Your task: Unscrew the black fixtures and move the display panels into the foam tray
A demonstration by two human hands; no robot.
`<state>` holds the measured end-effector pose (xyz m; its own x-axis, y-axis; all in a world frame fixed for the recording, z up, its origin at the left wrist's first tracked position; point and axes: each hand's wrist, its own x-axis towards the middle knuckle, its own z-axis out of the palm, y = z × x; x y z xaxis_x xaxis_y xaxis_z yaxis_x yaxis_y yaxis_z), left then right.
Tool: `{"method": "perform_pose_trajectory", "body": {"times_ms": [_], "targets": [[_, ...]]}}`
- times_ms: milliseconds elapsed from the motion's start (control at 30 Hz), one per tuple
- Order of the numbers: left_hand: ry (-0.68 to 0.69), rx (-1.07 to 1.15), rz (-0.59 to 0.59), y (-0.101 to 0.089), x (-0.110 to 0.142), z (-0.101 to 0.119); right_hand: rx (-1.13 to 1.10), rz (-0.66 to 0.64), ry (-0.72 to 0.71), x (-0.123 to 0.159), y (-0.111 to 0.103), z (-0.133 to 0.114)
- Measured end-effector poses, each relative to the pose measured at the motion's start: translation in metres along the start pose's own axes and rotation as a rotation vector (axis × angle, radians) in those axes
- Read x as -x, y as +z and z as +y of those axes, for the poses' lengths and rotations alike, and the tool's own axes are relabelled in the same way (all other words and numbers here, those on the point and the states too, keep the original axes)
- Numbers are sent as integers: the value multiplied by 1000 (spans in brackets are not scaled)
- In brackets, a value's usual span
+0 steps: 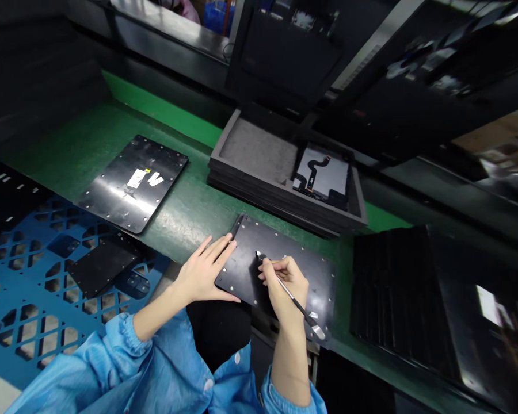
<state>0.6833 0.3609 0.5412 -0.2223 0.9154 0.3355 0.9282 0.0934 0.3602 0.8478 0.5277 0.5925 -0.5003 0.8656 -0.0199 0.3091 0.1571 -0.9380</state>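
Observation:
In the head view a black rectangular plate (252, 276) with small light dots along its border lies on the green bench before me. My left hand (205, 270) rests on its left edge, fingers stretched and thumb apart. My right hand (285, 282) grips a slim double-ended metal spatula (299, 306) like a pen. One tip of the spatula is close to the plate's surface, though I cannot tell whether it touches. Its wide flat end points back toward me, over the plate's near right corner.
Another black plate (125, 184) with white labels lies left. Behind the work, a stack of grey foam trays (259, 144) carries a panel with a dark ribbon cable (317, 169). Upright black plates (392, 287) crowd the right. At lower left is a blue lattice crate (21, 287) bearing a dark plate (106, 264).

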Motion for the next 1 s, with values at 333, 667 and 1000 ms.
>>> {"method": "perform_pose_trajectory", "body": {"times_ms": [333, 667, 1000], "targets": [[-1, 1, -6, -1, -1, 0, 16, -18, -19, 3, 2, -5], [12, -11, 16, -1, -2, 0, 53, -54, -71, 2, 1, -7], [15, -24, 18, -3, -3, 1, 88, -46, -85, 2, 2, -8]]}}
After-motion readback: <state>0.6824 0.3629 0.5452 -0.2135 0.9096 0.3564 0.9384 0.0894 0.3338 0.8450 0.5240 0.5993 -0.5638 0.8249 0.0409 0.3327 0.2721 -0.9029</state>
